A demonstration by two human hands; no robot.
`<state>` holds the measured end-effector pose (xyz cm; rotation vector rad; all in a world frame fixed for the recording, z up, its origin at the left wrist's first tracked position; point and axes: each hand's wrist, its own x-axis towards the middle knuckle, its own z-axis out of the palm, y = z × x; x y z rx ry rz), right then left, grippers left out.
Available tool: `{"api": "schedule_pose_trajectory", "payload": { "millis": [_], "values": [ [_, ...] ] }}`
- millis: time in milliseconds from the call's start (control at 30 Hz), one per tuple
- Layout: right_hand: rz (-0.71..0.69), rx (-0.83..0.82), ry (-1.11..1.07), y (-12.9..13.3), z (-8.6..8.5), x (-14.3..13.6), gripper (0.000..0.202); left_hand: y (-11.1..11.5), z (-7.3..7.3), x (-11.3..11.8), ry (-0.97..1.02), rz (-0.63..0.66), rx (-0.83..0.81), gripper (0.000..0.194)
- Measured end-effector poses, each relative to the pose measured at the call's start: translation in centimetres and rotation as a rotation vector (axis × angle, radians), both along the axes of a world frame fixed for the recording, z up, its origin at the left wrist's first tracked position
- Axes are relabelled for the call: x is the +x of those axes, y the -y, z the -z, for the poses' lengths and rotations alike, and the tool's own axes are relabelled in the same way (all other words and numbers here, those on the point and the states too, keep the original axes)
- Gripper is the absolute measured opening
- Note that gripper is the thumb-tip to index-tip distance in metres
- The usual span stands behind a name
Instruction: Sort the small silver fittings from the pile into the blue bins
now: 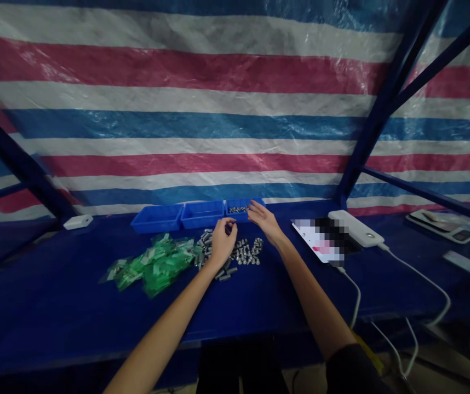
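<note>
My left hand is over a pile of metal cylinders, its thumb and fingers curled together; what they hold, if anything, is too small to make out. To its right, my right hand is raised at the front of the right blue bin, fingers spread and apparently holding nothing. That bin contains small metal pieces. Between and below my hands lie rounded metal parts. Green plastic packets are heaped left of the cylinders.
Two more blue bins stand in the row. At right lie a lit tablet, a white power bank with cables, and a small scale. A white box sits at left. Blue frame bars rise on both sides.
</note>
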<state>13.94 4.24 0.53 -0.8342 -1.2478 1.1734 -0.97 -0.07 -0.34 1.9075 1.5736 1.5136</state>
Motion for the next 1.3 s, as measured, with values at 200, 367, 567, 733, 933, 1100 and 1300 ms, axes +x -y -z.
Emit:
{"api": "schedule_pose_trajectory", "payload": {
  "millis": [200,367,567,733,933,1100,1300],
  "values": [
    [0.148,0.03,0.723,0.5,0.5,2.6,0.026,0.0,0.1,-0.2,-0.028,0.018,-0.016,0.014],
    [0.211,-0.138,1.006,1.6,0.1,3.2,0.025,0.7,-0.2,0.1,-0.324,0.08,-0.022,0.012],
    [0.133,-0.24,0.924,1.6,-0.2,2.7,0.025,1.1,0.2,0.3,-0.553,0.017,-0.103,0.015],
    [0.058,-0.278,0.851,1.4,0.2,2.4,0.032,0.8,0.5,0.1,-0.56,0.108,-0.18,0.014],
    [0.036,-0.21,0.877,1.8,0.2,1.9,0.026,0.7,0.1,0.1,-0.518,0.144,-0.239,0.017],
    [0.119,-0.083,0.987,2.2,0.1,1.4,0.012,0.6,0.2,0.1,-0.481,0.151,-0.228,0.018],
    [0.143,-0.035,1.047,2.2,0.2,0.9,0.011,0.3,0.6,0.2,-0.466,0.11,-0.211,0.021]
  ]
}}
